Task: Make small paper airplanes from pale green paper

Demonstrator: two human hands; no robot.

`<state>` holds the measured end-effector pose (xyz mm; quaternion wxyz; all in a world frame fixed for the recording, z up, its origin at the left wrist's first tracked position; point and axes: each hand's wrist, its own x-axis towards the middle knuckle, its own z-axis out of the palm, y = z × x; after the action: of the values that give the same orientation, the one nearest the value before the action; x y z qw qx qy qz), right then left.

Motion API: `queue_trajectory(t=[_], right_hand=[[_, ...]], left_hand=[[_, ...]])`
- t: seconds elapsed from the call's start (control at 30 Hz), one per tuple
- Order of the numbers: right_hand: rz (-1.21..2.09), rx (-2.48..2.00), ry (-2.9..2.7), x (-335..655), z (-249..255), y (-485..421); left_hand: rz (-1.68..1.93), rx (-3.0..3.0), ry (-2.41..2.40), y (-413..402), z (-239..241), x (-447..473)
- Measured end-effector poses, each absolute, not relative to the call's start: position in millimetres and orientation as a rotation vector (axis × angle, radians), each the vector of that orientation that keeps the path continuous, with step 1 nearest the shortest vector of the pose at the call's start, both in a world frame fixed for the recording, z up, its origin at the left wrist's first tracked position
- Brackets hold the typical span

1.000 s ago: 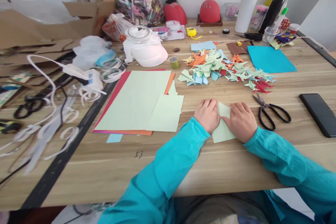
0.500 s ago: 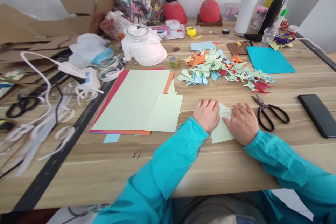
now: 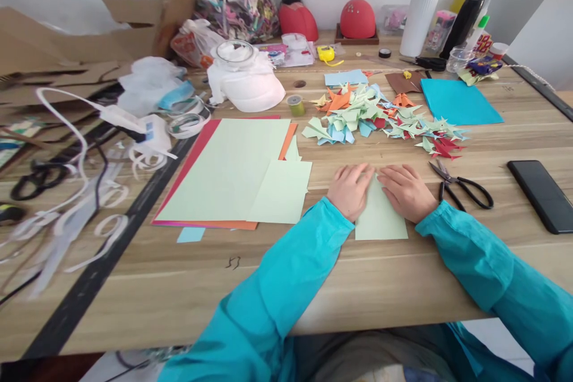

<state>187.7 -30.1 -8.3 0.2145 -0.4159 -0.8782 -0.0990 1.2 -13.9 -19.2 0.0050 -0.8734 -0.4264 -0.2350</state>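
Observation:
A pale green sheet of paper (image 3: pixel 380 218) lies in front of me on the wooden table. Over its upper left part rests my left hand (image 3: pixel 351 191), fingers stretched toward the middle. My right hand (image 3: pixel 407 191) lies over the upper right part, its fingers also extended and pointing left. The fingertips of both hands almost meet near the top edge. My hands hide the paper's upper corners, and I cannot make out a fold there. Just right of my right hand are black-handled scissors (image 3: pixel 463 182). A smaller pale green sheet (image 3: pixel 284 194) is to the left.
Large coloured sheets (image 3: pixel 224 173) are stacked on the left. Folded paper cranes (image 3: pixel 358 110) are heaped beyond my hands, beside a turquoise sheet (image 3: pixel 461 101). A phone (image 3: pixel 541 194) lies at the right. Cables, a power strip (image 3: pixel 154 137) and cardboard (image 3: pixel 67 42) crowd the far left.
Both hands have shifted slightly up the paper, and their fingertips have come closer together. The sheet has straightened, and the flap seen between the hands is no longer visible.

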Motion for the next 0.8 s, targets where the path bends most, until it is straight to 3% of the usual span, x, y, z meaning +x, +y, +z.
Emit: queue_trajectory(t=[0.2,0.8], right_hand=[[-0.213,-1.028,-2.492,188.2,-18.3,-27.8],[-0.195,-1.112,-2.494,187.1,-13.0,-30.0]], left_hand=[[-1.075,-2.488,-1.566,-6.8,-28.7,-4.9],[-1.236,-2.878,-0.906,-14.5,-19.9,-3.2]])
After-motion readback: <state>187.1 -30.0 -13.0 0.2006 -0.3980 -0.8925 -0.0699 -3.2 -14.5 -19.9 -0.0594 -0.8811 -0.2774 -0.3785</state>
